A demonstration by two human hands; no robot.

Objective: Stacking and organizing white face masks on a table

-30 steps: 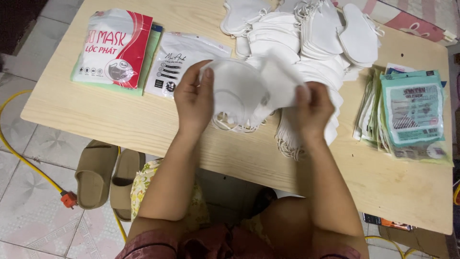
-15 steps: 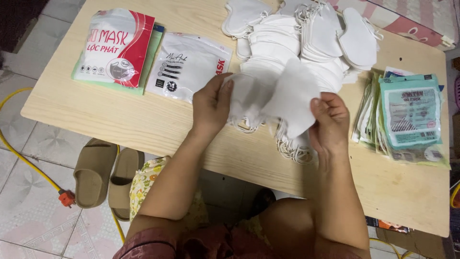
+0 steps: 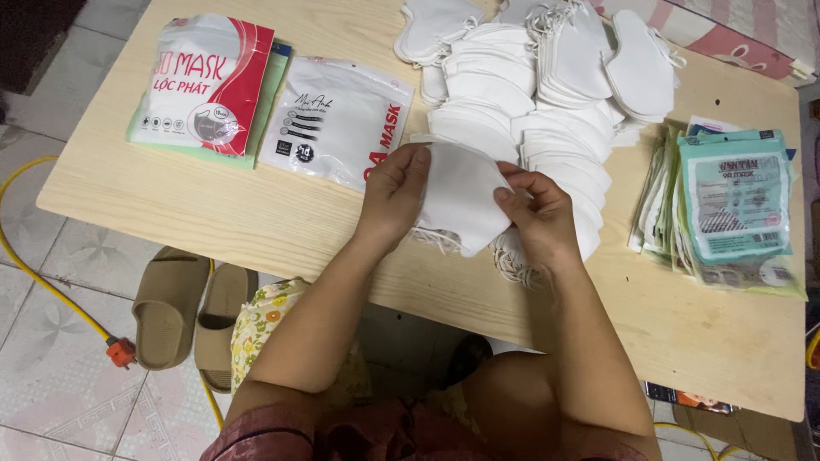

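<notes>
Both hands hold a small stack of folded white face masks point(image 3: 461, 201) just above the light wooden table point(image 3: 213, 205). My left hand point(image 3: 395, 192) grips the stack's left edge with thumb and fingers. My right hand point(image 3: 540, 218) pinches its right edge. White ear loops point(image 3: 512, 266) hang below the stack. Behind it lies a large heap of loose white masks point(image 3: 547, 94).
A white sealed mask pouch point(image 3: 337, 119) lies left of my hands. A red-and-white pouch point(image 3: 207, 81) on green ones sits at the far left. Teal packets point(image 3: 735, 205) are stacked at the right. Tan slippers point(image 3: 192, 312) and a yellow cable point(image 3: 34, 273) lie on the tiled floor.
The masks were spread apart between my hands a second ago; now they are gathered into one neat stack, and my hands have come closer together over the table's near side.
</notes>
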